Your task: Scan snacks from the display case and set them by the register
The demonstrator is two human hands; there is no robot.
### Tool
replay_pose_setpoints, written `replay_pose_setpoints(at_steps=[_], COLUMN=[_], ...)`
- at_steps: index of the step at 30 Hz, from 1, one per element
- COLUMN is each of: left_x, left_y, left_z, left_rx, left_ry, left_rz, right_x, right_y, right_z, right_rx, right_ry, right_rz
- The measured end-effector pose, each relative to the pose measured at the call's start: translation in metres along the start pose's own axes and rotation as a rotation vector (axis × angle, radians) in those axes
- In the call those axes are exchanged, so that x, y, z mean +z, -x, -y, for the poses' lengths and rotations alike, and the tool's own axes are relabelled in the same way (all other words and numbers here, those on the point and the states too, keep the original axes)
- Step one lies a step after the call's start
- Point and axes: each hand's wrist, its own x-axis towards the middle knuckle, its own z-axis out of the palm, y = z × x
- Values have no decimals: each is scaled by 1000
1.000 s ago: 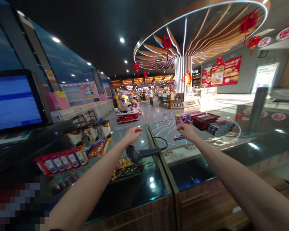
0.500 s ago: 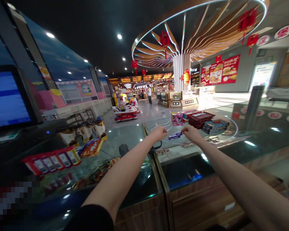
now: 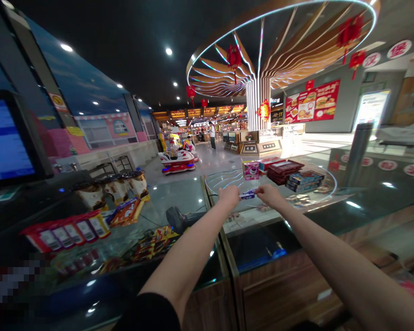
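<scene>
A small purple pack (image 3: 247, 195), box-like with pale lettering, is held just above the glass counter. My right hand (image 3: 267, 195) pinches its right end. At its left end my left hand (image 3: 230, 196) is closed, fingers curled against the pack; the fingertips are partly hidden. Behind it sits a pink-purple box (image 3: 251, 170), with a red box (image 3: 271, 162) beside that. Farther right are a stack of dark red packets (image 3: 284, 171) and a pile of blue boxes (image 3: 304, 180). A black handheld scanner (image 3: 178, 219) lies left of my left forearm.
On the left are a monitor (image 3: 8, 140), brown-and-white cups (image 3: 138, 185), red-edged packets (image 3: 69, 231) and orange snack packs (image 3: 127, 212). A wooden frame edge (image 3: 227, 257) divides the glass cases. A grey post (image 3: 360, 154) rises at right. Beyond stand a kiddie ride (image 3: 177, 161) and a person (image 3: 212, 134).
My left hand has moved right and slightly down to the purple pack's left end. My right hand keeps its hold. The view has shifted a little, and more of the scanner shows.
</scene>
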Motion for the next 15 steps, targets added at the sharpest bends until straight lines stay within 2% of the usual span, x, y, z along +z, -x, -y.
replay_pose_setpoints(at_steps=[7,15], left_x=[-11,-36], left_y=[8,18], left_z=[11,41], left_rx=[-11,-53], left_ry=[6,97], left_rz=[-35,-82], right_x=[-2,-9], right_y=[7,5], right_z=[15,55], right_rx=[1,-54], right_ry=[-91,-231], right_rz=[-13,-37])
